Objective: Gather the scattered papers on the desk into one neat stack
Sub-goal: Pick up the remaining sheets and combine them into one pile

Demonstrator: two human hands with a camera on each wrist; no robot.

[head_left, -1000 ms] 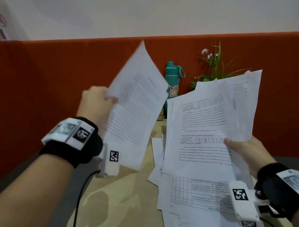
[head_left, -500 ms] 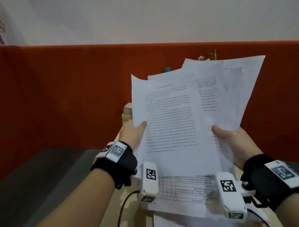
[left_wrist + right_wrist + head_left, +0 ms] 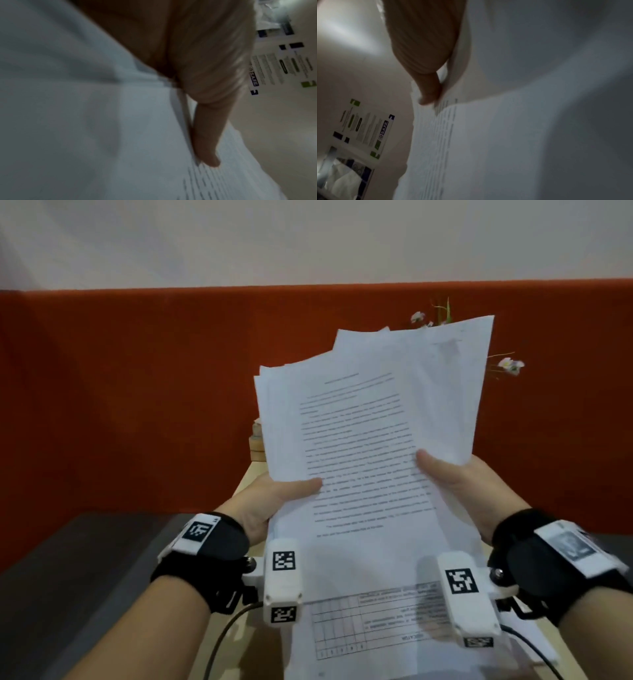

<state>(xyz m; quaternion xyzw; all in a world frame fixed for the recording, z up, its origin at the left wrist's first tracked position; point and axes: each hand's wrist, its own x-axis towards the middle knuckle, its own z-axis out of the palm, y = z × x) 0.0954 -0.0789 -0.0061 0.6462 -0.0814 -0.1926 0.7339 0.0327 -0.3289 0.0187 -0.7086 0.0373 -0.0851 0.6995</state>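
The papers are being held up above the desk, long axis near vertical, top edges leaning toward the red partition. They are being pinched at the lower sides by the left hand and right hand, thumbs pressed on the printed front sheet. The other fingers are being hidden behind the thin, unevenly fanned white sheets. Both wrist views are blurred.

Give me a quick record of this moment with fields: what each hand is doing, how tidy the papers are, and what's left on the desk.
left hand: grips the sheaf's left edge, thumb on front
right hand: grips the right edge, thumb on front
sheaf: held upright, top edges staggered, not yet squared
desk: a table sheet lies below the hands
behind: flowers, red partition
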